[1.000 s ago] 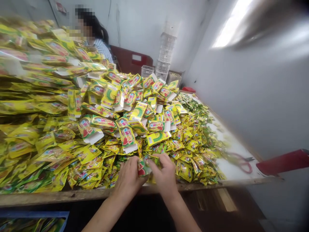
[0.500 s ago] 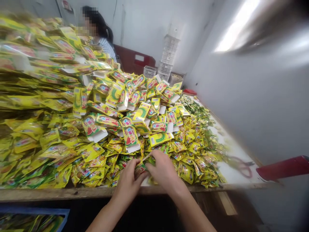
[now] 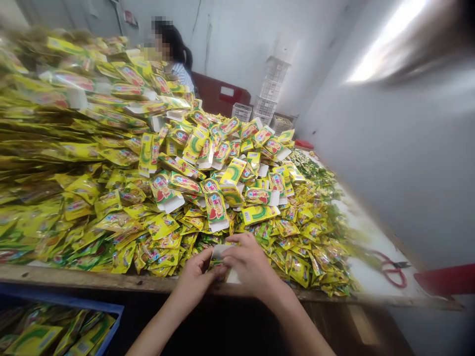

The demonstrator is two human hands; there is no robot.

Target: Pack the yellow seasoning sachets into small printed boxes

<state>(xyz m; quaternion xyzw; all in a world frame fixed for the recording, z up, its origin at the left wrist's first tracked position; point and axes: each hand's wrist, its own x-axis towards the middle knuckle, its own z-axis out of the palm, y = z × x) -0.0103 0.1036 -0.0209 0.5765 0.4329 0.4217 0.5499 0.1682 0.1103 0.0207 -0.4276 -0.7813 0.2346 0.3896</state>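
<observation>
At the front edge of the surface (image 3: 365, 278), clamping the left hand (image 3: 196, 278) on a small carton (image 3: 219, 250), pale and plain on top, printed lower down, partly covered by the right hand (image 3: 253, 264), with unclear grip

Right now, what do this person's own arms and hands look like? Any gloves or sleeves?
The left hand and right hand wear no gloves. Both forearms are bare as far as the frame shows: no sleeve, watch, bracelet, cable or marking is visible. The picture is too soft to rule out small rings.
</observation>
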